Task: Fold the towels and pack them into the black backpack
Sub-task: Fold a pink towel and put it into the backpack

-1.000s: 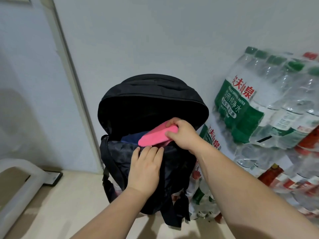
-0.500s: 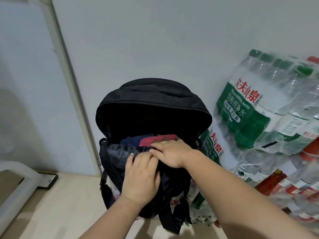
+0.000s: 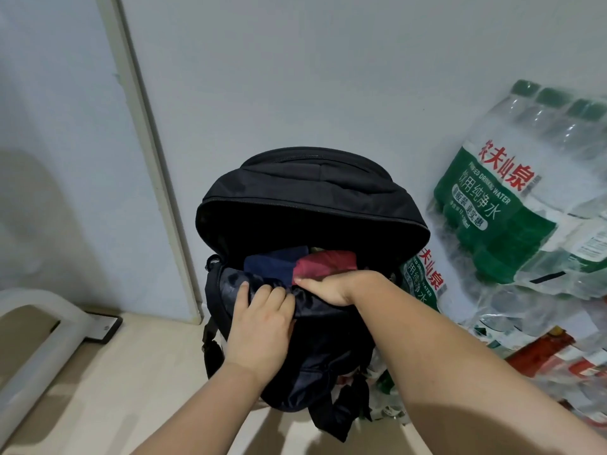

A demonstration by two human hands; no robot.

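"农夫山泉" water pack (image 3: 491,210) beside black backpack (image 3: 312,195)

Dim, bluish light around me. Inside the backpack (image 3: 312,192) it is nearly black; the far edges bend and blur.

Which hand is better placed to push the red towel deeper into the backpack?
Right. The right hand rests on the red towel, while the left hand grips the front rim of the black backpack.
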